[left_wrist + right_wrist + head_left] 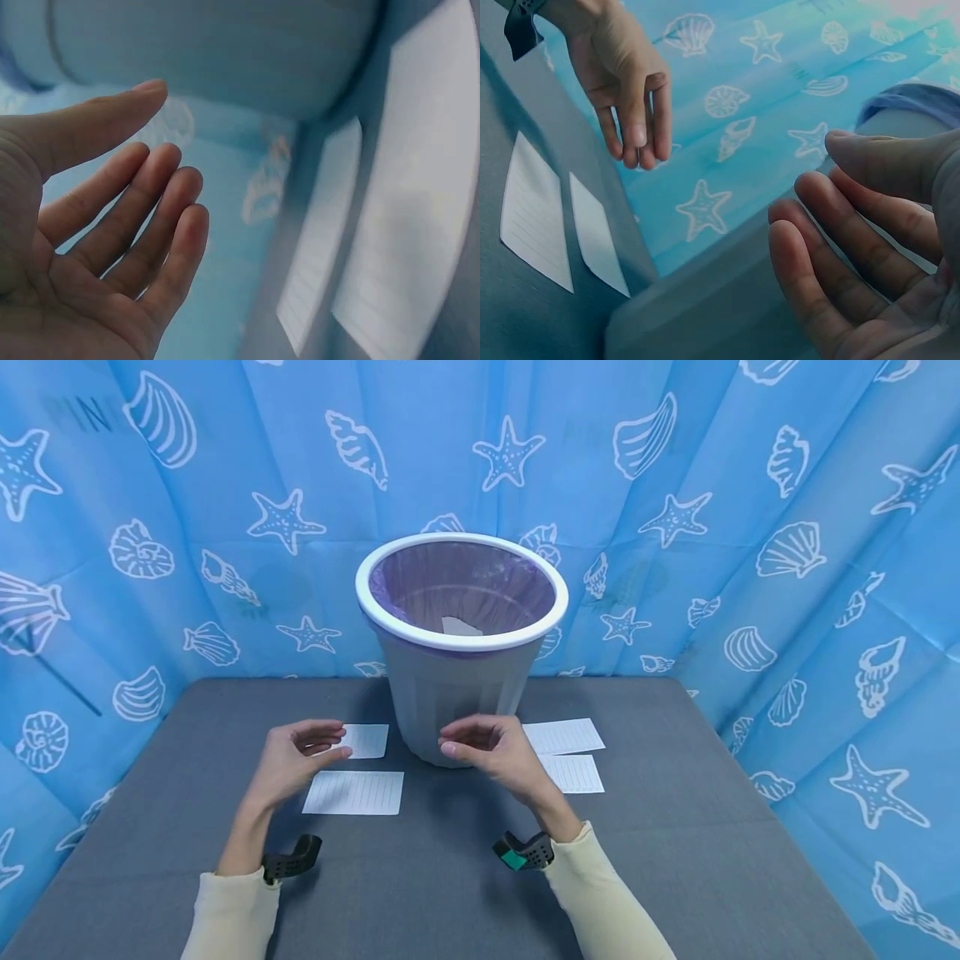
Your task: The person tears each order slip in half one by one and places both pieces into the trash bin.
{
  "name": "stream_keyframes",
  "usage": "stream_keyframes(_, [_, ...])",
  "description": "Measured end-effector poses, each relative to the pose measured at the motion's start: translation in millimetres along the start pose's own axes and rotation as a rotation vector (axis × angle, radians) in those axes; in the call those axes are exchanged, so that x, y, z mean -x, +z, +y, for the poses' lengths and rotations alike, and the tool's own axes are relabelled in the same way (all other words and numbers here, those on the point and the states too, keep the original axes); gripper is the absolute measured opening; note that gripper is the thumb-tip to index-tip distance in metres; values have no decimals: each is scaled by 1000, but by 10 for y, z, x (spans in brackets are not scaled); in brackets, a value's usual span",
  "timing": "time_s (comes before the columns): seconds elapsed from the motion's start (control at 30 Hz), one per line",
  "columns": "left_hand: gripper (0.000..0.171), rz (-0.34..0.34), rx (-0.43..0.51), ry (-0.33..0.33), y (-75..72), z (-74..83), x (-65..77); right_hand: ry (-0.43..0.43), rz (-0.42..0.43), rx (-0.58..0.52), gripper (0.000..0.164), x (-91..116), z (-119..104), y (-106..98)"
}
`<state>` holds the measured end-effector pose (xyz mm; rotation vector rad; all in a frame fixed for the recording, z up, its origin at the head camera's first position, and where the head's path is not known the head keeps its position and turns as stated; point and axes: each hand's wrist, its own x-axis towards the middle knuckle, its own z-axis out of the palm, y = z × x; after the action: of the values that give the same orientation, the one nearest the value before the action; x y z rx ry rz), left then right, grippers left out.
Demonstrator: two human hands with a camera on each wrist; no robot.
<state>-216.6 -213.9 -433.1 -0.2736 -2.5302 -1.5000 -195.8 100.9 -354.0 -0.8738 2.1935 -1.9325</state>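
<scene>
A grey trash bin [457,685] with a white rim and a purple liner [465,581] stands at the back of the table; a white paper piece [459,627] lies inside. My left hand [298,758] hovers over two lined cards [352,793] left of the bin, its fingers relaxed around nothing. In front of the bin hangs my right hand [495,750], likewise holding nothing, thumb and fingers apart. Two more lined cards [566,737] lie to the right of the bin, partly behind that hand. The left wrist view shows the left palm [90,300] bare.
A dark grey cloth [420,893] covers the table. Behind and on both sides hangs a blue curtain [435,460] with white shells and starfish. Each wrist wears a black strap [292,858].
</scene>
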Motion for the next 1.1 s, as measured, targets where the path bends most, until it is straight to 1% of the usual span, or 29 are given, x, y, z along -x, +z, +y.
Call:
stream_keyframes(0.1, [59, 14, -78, -5, -6, -371, -33, 13, -14, -6, 24, -19, 42, 73])
stream_keyframes(0.13, [60, 15, -96, -17, -1, -475, -42, 16, -20, -10, 24, -26, 60, 97])
stream_keyframes(0.2, [61, 0, -113, -39, 1, -585, -43, 21, -25, -16, 23, -41, 96, 148])
stream_keyframes(0.27, [62, -15, -115, -77, 1, -538, -12, 24, -32, -19, 22, -57, 135, 202])
stream_keyframes(0.37, [62, -50, -101, -110, -8, -400, 44, 27, -42, -20, 22, -78, 201, 290])
stream_keyframes(0.4, [61, -53, -113, -110, -6, -379, 57, 29, -43, -22, 23, -84, 225, 320])
stream_keyframes(0.47, [62, -79, -124, -106, -11, -333, 81, 30, -40, -28, 24, -96, 272, 380])
stream_keyframes(0.63, [65, -134, -179, -94, -2, -366, 99, 40, -22, -25, 24, -111, 385, 523])
stream_keyframes(0.73, [67, -159, -197, -99, 10, -389, 100, 38, -31, 9, 26, -125, 467, 603])
stream_keyframes(0.8, [68, -174, -207, -102, 20, -404, 101, 28, -23, 41, 28, -136, 534, 661])
stream_keyframes(0.97, [69, -200, -219, -105, 41, -413, 103, 22, 35, 141, 33, -168, 858, 808])
stream_keyframes(1.03, [68, -200, -221, -106, 43, -409, 100, 37, 51, 176, 37, -172, 980, 854])
stream_keyframes(1.1, [67, -199, -224, -103, 43, -409, 94, 55, 61, 208, 40, -163, 1039, 889])
